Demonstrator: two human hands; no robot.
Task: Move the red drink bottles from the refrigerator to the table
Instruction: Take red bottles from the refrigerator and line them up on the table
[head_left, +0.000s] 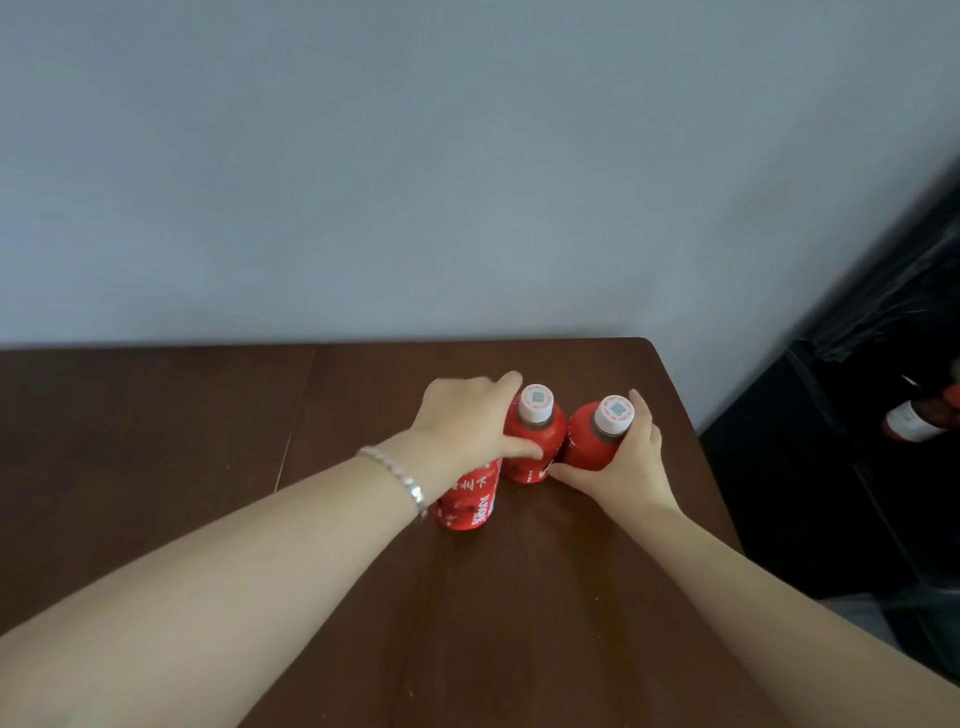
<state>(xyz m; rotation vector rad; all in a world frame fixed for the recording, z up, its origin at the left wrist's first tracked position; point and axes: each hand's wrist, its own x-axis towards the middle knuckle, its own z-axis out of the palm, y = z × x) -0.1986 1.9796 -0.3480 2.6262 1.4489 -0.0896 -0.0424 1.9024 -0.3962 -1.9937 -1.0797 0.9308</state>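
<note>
Three red drink bottles stand upright on the dark wooden table (156, 441). My left hand (467, 421) grips the middle bottle (537, 439), which has a white cap. My right hand (631, 462) grips the right bottle (589, 441) around its body, just below its white cap. The two held bottles stand side by side, almost touching. A third red bottle (470, 501) stands nearer to me, and my left wrist hides its top.
The table's right edge and rounded far corner (649, 345) lie close to the bottles. Right of the table stands the dark open refrigerator (831, 467), with a red-and-white bottle (914, 423) inside. A plain grey wall rises behind the table.
</note>
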